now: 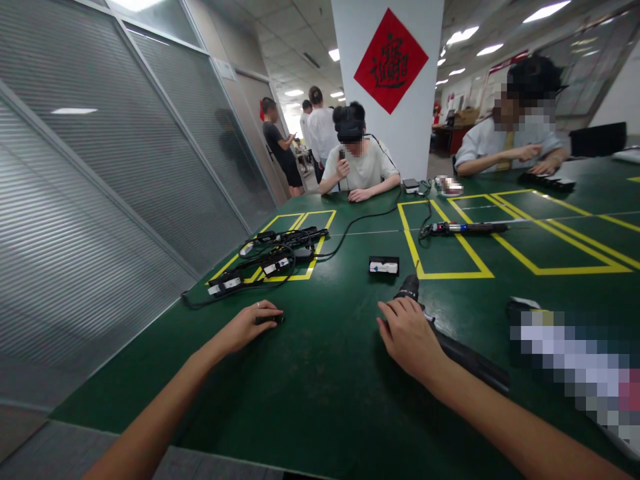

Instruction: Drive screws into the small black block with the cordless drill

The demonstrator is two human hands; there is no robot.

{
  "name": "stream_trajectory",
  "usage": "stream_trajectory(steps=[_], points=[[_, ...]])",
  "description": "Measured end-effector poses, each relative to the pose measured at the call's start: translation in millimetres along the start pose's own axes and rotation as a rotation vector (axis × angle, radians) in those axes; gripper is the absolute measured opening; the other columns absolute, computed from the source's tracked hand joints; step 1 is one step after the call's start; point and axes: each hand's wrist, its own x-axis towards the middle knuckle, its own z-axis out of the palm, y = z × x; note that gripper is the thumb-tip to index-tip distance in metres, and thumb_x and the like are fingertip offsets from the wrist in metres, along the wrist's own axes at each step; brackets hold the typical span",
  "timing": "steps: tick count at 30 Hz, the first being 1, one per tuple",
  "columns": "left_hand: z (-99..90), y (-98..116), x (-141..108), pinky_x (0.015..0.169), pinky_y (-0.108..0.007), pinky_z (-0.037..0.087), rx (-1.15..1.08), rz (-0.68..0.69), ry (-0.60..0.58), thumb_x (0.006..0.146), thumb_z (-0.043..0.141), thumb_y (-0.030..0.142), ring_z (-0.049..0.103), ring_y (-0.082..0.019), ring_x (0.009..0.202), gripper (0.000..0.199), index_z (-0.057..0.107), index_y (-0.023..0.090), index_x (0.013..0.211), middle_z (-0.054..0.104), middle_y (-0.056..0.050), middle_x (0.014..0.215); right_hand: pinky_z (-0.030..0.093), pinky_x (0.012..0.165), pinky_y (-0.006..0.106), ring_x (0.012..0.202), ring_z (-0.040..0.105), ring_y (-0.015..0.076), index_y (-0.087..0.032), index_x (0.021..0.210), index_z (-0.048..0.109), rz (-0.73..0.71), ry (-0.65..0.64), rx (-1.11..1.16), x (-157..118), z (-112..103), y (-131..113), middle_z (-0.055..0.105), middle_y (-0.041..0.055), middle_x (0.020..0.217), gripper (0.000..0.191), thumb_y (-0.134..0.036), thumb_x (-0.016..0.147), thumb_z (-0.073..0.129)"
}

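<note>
On the green table my left hand (pixel 253 323) is closed around a small black piece (pixel 274 319), mostly covered by the fingers, so its kind is unclear. Further right, my right hand (pixel 410 333) lies curled over the body of a black cordless drill (pixel 470 357). The drill is on its side, its chuck (pixel 410 285) and a thin bit pointing away from me and its handle running toward the lower right. Beyond the hands sits a small open black case (pixel 384 266) with a white label inside.
Black power strips and cables (pixel 280 257) lie in a heap at the left within yellow tape. A rod-shaped tool (pixel 465 228) rests across the taped rectangles at the right. A blurred package (pixel 575 360) is near the right edge. Two people sit across the green table (pixel 320 373).
</note>
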Motion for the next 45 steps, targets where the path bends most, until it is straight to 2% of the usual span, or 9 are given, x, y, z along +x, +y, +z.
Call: stream_trajectory(steps=[7, 12, 16, 20, 24, 31, 37, 41, 45], points=[[12.2, 36, 11, 0.104, -0.041, 0.039, 0.066, 0.114, 0.103, 0.081, 0.055, 0.045, 0.051, -0.024, 0.117, 0.045, 0.056, 0.026, 0.122, 0.051, -0.006, 0.128, 0.05, 0.083, 0.036, 0.098, 0.061, 0.0204, -0.015, 0.12, 0.057, -0.037, -0.086, -0.044, 37, -19, 14, 0.065, 0.0104, 0.108, 0.032, -0.03, 0.095, 0.046], [54.2, 91, 77, 0.107, -0.043, 0.038, 0.078, 0.335, 0.156, 0.08, 0.059, 0.038, 0.048, -0.024, 0.121, 0.047, 0.054, 0.024, 0.124, 0.047, -0.009, 0.132, 0.051, 0.083, 0.042, 0.099, 0.061, 0.0206, -0.017, 0.12, 0.055, 0.014, -0.139, -0.153, 91, -2, 39, 0.059, 0.0083, 0.12, 0.033, -0.032, 0.09, 0.056], [89.4, 123, 146, 0.112, -0.047, 0.031, 0.086, 0.471, 0.272, 0.072, 0.069, 0.027, 0.038, -0.026, 0.132, 0.061, 0.048, 0.024, 0.129, 0.037, -0.01, 0.144, 0.052, 0.082, 0.042, 0.099, 0.061, 0.0208, -0.017, 0.12, 0.055, 0.051, -0.184, -0.206, 108, 27, 54, 0.059, 0.0081, 0.12, 0.034, -0.032, 0.09, 0.057], [108.9, 138, 190, 0.111, -0.045, 0.033, 0.026, 0.571, 0.242, 0.071, 0.067, 0.021, 0.041, -0.026, 0.129, 0.048, 0.057, 0.02, 0.118, 0.043, -0.011, 0.139, 0.052, 0.083, 0.041, 0.099, 0.061, 0.0201, -0.018, 0.119, 0.056, 0.053, -0.166, -0.221, 109, 40, 61, 0.059, 0.008, 0.121, 0.032, -0.032, 0.091, 0.056], [112.3, 142, 207, 0.105, -0.041, 0.039, -0.106, 0.583, 0.25, 0.07, 0.066, 0.019, 0.049, -0.024, 0.12, 0.035, 0.06, 0.017, 0.105, 0.052, -0.012, 0.126, 0.052, 0.082, 0.041, 0.099, 0.061, 0.0202, -0.018, 0.119, 0.056, 0.05, -0.103, -0.227, 109, 39, 62, 0.059, 0.0081, 0.12, 0.032, -0.032, 0.09, 0.056], [112.1, 139, 207, 0.079, -0.033, 0.049, -0.3, 0.367, 0.247, 0.063, 0.073, 0.03, 0.059, -0.018, 0.084, 0.05, 0.057, 0.012, 0.107, 0.063, -0.008, 0.097, 0.052, 0.083, 0.041, 0.099, 0.061, 0.0201, -0.017, 0.119, 0.056, 0.044, 0.069, -0.2, 104, 28, 57, 0.059, 0.0085, 0.12, 0.031, -0.031, 0.091, 0.055], [105.9, 131, 189, 0.065, -0.029, 0.046, -0.102, 0.271, 0.324, 0.064, 0.069, 0.034, 0.055, -0.015, 0.067, 0.047, 0.058, 0.013, 0.105, 0.06, -0.004, 0.082, 0.051, 0.084, 0.042, 0.101, 0.061, 0.0208, -0.018, 0.121, 0.055, 0.188, 0.232, -0.203, 101, 18, 52, 0.058, 0.0085, 0.122, 0.033, -0.031, 0.091, 0.056], [84.2, 125, 155, 0.078, -0.033, 0.048, 0.04, 0.297, 0.374, 0.067, 0.066, 0.037, 0.059, -0.02, 0.083, 0.042, 0.059, 0.015, 0.102, 0.062, -0.008, 0.095, 0.051, 0.083, 0.042, 0.1, 0.061, 0.0207, -0.017, 0.12, 0.055, 0.241, 0.214, -0.195, 101, 23, 54, 0.059, 0.0084, 0.121, 0.033, -0.031, 0.09, 0.056], [45.4, 110, 88, 0.084, -0.036, 0.048, 0.046, 0.165, 0.531, 0.074, 0.06, 0.043, 0.06, -0.022, 0.093, 0.04, 0.058, 0.016, 0.104, 0.062, -0.008, 0.102, 0.052, 0.083, 0.041, 0.099, 0.061, 0.0201, -0.018, 0.119, 0.056, 0.236, 0.1, -0.163, 101, 33, 59, 0.059, 0.0082, 0.12, 0.031, -0.031, 0.091, 0.056]])
